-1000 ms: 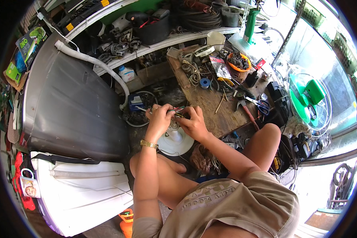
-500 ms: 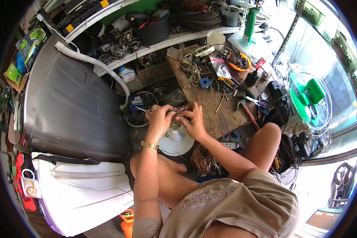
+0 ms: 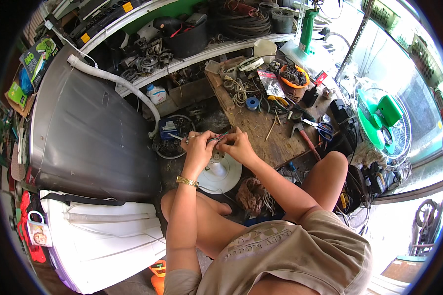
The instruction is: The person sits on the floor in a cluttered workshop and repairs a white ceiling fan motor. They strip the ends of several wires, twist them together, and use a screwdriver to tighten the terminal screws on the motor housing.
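Observation:
Both hands meet over a white round base with a short upright column [image 3: 217,172], which looks like a fan stand. My left hand [image 3: 199,151], with a gold watch on its wrist, is closed in a pinch on thin coloured wires [image 3: 223,135]. A pale thin rod [image 3: 175,136] shows beside its knuckles; whether the hand holds it I cannot tell. My right hand [image 3: 237,148] pinches the same wires from the other side, thumb and forefinger together. Fingers hide the wire ends. The base stands on the floor between my bent legs.
A wooden board [image 3: 261,132] at right carries red-handled pliers [image 3: 306,139], blue-handled scissors [image 3: 323,129], blue tape [image 3: 252,103] and an orange bowl of small parts [image 3: 294,76]. A green fan [image 3: 384,120] stands far right. A large dark panel [image 3: 98,128] and white box [image 3: 103,236] flank my left.
My right hand's fingers have curled in slightly and its raised fingertips have shifted a little. Both hands stay on the wires above the base.

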{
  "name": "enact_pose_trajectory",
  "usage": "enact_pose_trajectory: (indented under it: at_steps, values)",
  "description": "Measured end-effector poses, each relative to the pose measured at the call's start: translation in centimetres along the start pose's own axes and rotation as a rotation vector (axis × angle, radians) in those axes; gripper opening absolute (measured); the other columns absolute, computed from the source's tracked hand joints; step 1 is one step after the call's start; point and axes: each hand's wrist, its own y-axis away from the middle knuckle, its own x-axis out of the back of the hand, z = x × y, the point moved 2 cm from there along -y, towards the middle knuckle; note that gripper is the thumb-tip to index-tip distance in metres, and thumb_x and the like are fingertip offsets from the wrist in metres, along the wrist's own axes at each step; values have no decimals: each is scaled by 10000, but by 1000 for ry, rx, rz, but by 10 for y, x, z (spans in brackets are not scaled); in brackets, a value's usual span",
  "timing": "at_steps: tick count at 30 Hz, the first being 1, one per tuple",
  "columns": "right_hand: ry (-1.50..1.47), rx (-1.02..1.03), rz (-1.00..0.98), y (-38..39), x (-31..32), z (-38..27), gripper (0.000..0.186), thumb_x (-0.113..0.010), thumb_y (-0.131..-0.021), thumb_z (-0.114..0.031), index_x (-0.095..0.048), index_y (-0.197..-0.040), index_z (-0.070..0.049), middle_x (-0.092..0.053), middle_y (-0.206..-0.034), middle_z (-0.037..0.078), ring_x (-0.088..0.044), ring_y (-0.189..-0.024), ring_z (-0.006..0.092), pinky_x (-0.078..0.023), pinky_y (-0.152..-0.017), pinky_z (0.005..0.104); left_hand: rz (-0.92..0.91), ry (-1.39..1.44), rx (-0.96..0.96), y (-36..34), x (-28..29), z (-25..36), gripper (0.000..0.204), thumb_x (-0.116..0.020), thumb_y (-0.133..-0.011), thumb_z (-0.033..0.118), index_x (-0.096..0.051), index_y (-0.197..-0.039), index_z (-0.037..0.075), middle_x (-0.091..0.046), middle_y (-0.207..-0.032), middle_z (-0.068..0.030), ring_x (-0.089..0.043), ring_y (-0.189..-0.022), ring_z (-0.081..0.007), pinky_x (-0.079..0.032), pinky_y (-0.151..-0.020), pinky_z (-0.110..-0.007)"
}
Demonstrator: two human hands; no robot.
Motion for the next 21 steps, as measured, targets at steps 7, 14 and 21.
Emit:
enact_pose_trajectory:
  at_steps: [7, 14, 21]
  values:
    - [-21, -115, -107, -6, 0, 10, 226, -780, -697, -332, -761, -824, -145, -561, -1086, 167, -472, -1104, 418, -403, -913, 584, 16, 6, -29, 1, -1, 0, 102, -669, -875, 179, -703, -970, 163, -656, -845, -56, -547, -988, -253, -265, -990, -589]
    - [56, -56, 46, 4, 7, -18, 197, -777, -752, -257, -738, -776, -65, -646, -809, 107, -543, -904, 276, -403, -899, 474, 39, -65, -34, 5, 2, 7, 98, -647, -890, 166, -692, -976, 156, -648, -848, -58, -545, -979, -262, -278, -976, -553]
    - [189, -32, 82, 10, 13, -29, 214, -768, -732, -345, -769, -854, -169, -559, -1181, 158, -447, -1140, 407, -403, -874, 605, 56, -84, -46, 7, 2, 13, 94, -629, -900, 152, -679, -979, 144, -641, -824, -67, -552, -940, -277, -296, -948, -533]
